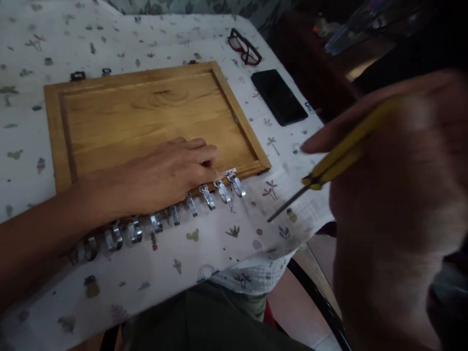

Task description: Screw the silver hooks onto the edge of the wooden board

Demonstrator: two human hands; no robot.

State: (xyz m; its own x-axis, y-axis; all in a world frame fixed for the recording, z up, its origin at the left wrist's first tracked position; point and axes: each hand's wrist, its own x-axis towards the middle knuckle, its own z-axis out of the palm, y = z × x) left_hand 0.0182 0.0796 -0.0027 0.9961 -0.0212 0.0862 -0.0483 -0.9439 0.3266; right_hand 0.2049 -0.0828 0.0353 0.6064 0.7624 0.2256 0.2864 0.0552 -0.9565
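A wooden framed panel (pixel 146 109) lies flat on the table, with a row of several metal coat hooks (pixel 206 197) fixed along its near edge. My left hand (pixel 171 173) rests palm down on the panel's near rail, beside the hooks, holding nothing. At the right, close to the camera and blurred, my right hand (pixel 391 161) grips a yellow-handled screwdriver (pixel 336 156). Its thin metal shaft points down and left over the cloth, its tip apart from the hooks and panel.
A plant-print tablecloth (pixel 215 258) covers the table. Red-framed glasses (pixel 244 47) and a black phone (pixel 278 96) lie beyond the panel. Small black hangers (pixel 77 75) stick out at its far edge. Dark furniture stands at the upper right.
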